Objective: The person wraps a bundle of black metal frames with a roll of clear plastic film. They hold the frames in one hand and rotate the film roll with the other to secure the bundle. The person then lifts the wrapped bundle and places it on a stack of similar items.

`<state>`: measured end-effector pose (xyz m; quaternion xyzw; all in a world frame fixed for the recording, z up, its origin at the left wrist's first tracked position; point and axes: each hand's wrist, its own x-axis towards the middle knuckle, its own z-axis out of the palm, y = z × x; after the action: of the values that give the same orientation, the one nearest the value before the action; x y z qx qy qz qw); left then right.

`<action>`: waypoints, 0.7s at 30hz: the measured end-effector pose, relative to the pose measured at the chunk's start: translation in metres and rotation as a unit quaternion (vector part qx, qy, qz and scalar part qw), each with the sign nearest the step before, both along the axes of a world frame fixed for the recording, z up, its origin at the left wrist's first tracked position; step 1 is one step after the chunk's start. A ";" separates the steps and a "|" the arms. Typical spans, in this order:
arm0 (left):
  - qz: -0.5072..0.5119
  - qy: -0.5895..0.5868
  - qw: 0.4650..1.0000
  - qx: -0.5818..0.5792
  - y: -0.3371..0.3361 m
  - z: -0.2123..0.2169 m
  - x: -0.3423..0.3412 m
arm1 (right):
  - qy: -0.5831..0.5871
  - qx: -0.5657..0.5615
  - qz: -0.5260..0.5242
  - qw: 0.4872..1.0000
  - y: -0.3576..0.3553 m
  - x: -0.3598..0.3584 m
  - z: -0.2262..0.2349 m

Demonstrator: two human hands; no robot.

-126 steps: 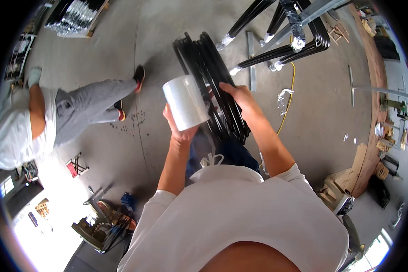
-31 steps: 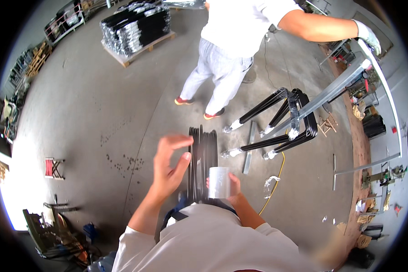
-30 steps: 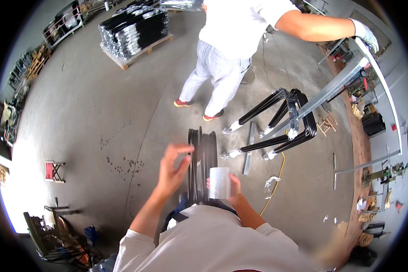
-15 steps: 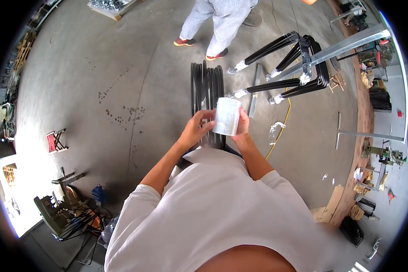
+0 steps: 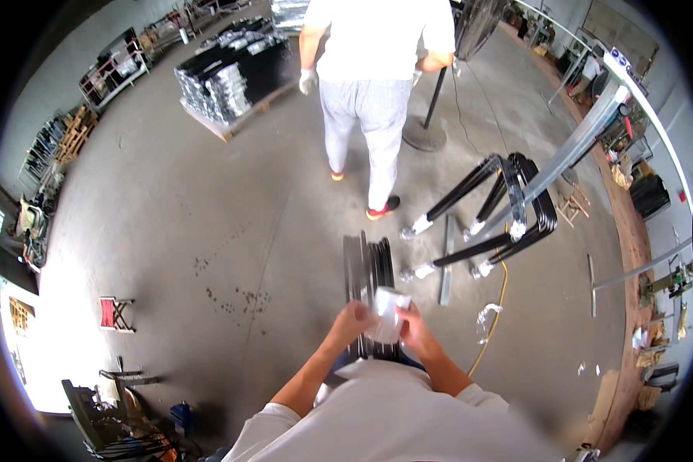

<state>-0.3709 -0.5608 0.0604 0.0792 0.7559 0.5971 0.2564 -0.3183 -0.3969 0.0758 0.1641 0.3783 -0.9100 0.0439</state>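
Held in front of my body is a short, wide roll of whitish plastic stretch film (image 5: 390,314). My right hand (image 5: 414,323) grips it from the right side, fingers curled round it. At its left edge is my left hand (image 5: 353,320), fingers pinched together and slightly blurred. A hazy, see-through bit of film seems to stretch from the roll to that hand. Just beyond and beneath the hands stands a bundle of black bent metal tubes (image 5: 382,266), partly covered by the roll and my hands.
Black tube frames (image 5: 527,196) with wrapped ends stand to the right near a grey metal beam (image 5: 574,150). A yellow hose (image 5: 503,289) runs along the floor. Ahead, a person in grey trousers (image 5: 366,115) stands near a loaded pallet (image 5: 227,119). A red folding stool (image 5: 115,314) is at left.
The view has tilted up, showing more of the person and the pallet ahead. My left hand has drawn from the roll's face to its left edge, fingers now pinched.
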 end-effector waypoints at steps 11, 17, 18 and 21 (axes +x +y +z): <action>-0.041 -0.036 0.998 0.009 -0.013 0.033 -0.001 | 0.005 0.018 0.039 0.999 -0.003 -0.003 -0.003; -0.030 0.039 0.998 -0.043 -0.010 0.041 0.000 | -0.012 0.019 0.014 1.000 -0.002 -0.003 -0.009; -0.034 0.035 0.997 -0.057 -0.011 0.041 -0.001 | -0.016 0.019 0.009 1.000 -0.002 -0.003 -0.009; -0.033 0.062 0.995 -0.070 -0.008 0.034 0.001 | -0.020 0.019 0.001 1.000 -0.005 -0.002 -0.010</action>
<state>-0.3694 -0.5690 0.0944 0.1229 0.8071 0.5281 0.2336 -0.3201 -0.4015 0.0658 0.1826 0.3943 -0.8993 0.0491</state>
